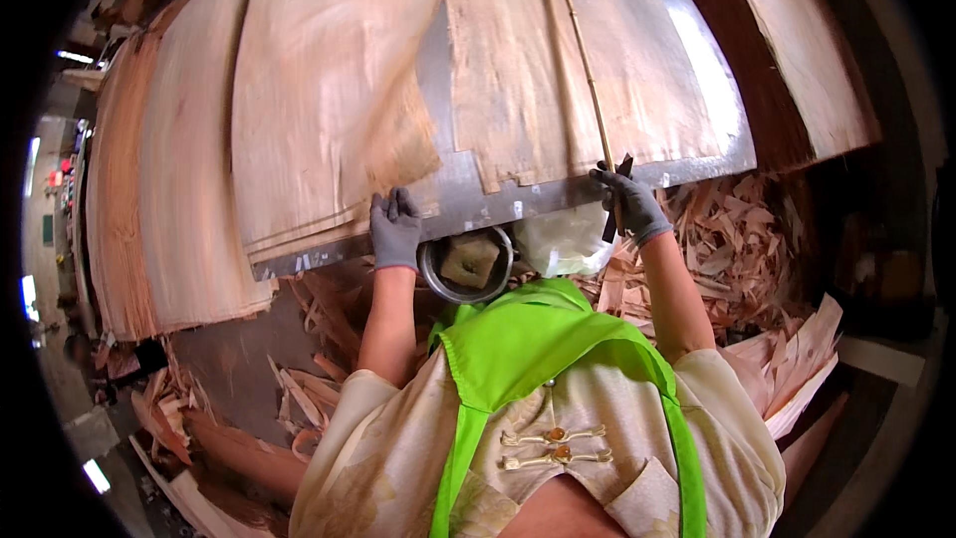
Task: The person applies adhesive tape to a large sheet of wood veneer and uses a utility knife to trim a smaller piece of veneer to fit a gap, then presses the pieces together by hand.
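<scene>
A thin wood veneer sheet (pixel 319 90) lies over a dark metal-edged table (pixel 463 174). Its torn right side lifts in a blurred, curling flap. At the flap's lower edge, my left hand (pixel 396 229), in a grey glove, has its fingers closed on the veneer. A second veneer piece (pixel 508 70) with a jagged front edge lies to the right, a gap between them. My right hand (pixel 637 207), also gloved, grips the near end of a long thin bamboo stick (pixel 578 35) lying across the veneer. A dark flat tool (pixel 610 224), perhaps a knife, is in that same hand.
Below the table edge sit a round metal pot (pixel 430 274) with a tan block inside and a whitish plastic bag (pixel 563 239). Veneer scraps (pixel 737 249) heap at the right, more at lower left. Stacked veneer sheets (pixel 164 179) flank the table on the left, others (pixel 807 50) at right.
</scene>
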Available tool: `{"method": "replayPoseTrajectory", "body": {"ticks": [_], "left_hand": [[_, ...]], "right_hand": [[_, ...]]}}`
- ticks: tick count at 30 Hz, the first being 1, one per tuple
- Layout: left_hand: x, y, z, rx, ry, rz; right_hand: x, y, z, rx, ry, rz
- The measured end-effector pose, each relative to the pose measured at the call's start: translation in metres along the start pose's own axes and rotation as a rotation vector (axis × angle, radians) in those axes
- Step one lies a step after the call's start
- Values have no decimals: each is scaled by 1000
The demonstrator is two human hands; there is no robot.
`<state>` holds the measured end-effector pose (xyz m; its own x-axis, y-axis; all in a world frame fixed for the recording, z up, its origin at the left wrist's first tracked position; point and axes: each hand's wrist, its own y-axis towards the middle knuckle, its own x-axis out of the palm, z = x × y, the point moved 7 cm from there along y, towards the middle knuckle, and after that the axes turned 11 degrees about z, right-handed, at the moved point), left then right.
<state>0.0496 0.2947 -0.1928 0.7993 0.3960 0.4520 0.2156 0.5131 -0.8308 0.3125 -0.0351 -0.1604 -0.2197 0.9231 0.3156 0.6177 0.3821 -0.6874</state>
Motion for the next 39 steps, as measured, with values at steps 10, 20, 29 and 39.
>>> {"method": "replayPoseTrajectory", "body": {"ticks": [10,20,29,39], "left_hand": [[129,-146,-193,1380,1830,-974],[151,-112,-274,1728,2524,-867],[167,-119,-271,1819,2317,-949],[156,-190,-213,1730,1658,-905]], "right_hand": [[-60,-26,-34,-106,-118,83],[-95,-14,-31,11,-35,26],[-68,-9,-27,81,-52,-96],[-64,51,-74,-32,-150,21]]}}
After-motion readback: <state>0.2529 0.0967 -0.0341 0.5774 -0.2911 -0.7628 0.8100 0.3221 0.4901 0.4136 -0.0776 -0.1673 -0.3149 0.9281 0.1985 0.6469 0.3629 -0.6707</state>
